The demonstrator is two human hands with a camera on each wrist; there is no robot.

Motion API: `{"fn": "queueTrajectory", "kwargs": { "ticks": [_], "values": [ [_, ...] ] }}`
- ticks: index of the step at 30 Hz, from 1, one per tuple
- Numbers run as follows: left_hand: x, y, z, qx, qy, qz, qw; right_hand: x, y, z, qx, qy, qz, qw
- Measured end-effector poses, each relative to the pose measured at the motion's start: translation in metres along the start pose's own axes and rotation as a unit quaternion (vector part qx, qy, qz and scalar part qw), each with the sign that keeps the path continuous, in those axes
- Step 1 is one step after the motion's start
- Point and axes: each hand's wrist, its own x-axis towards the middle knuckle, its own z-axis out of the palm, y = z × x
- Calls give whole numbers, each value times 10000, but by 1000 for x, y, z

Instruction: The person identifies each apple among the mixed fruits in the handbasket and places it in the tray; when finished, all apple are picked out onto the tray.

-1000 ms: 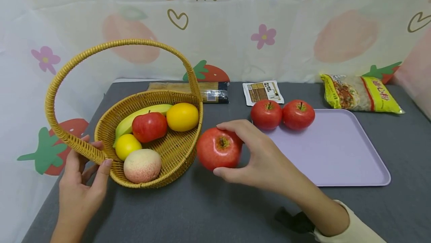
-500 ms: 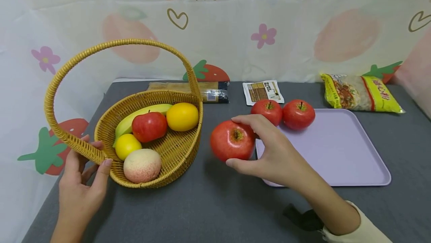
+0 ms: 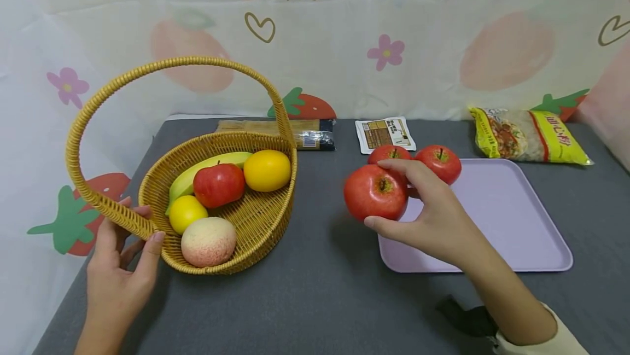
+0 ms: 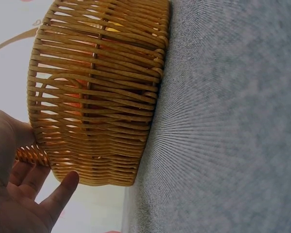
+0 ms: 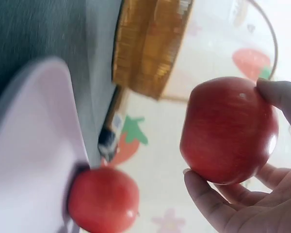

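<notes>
My right hand [image 3: 428, 210] grips a red apple [image 3: 375, 193] between thumb and fingers, held above the left edge of a lilac tray [image 3: 512, 223]. In the right wrist view this apple [image 5: 229, 130] hangs clear of the tray. Two more red apples, a left one [image 3: 389, 152] partly hidden and a right one [image 3: 439, 163], sit at the tray's far left corner. My left hand [image 3: 120, 275] holds the base of the handle of a wicker basket [image 3: 261, 248]. Inside lie a banana [image 3: 189, 181], a red apple [image 3: 219, 186], an orange-yellow fruit [image 3: 267, 171], a lemon-yellow fruit [image 3: 187, 214] and a peach [image 3: 209, 242].
Behind the basket lies a long packet with a dark end [image 3: 315, 135]. A small white-and-brown packet [image 3: 385, 134] is behind the apples, and a yellow food bag [image 3: 529, 136] is at the back right. A patterned cloth [image 3: 418, 32] hangs behind the grey table [image 3: 305, 311].
My right hand has carried the apple rightward and slightly back, from beside the basket's rim to the tray's left edge. My left hand and the basket have stayed put.
</notes>
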Motion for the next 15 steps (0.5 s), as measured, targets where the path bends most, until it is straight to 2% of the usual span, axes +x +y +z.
{"fn": "queueTrajectory", "kwargs": {
  "ticks": [5, 15],
  "values": [
    [0, 0, 0, 36, -15, -99, 9999, 1, 3, -14, -149, 312, 233, 9991],
    [0, 1, 0, 63, -7, -24, 10000, 5, 16, -32, -287, 683, 460, 9962]
  ]
}}
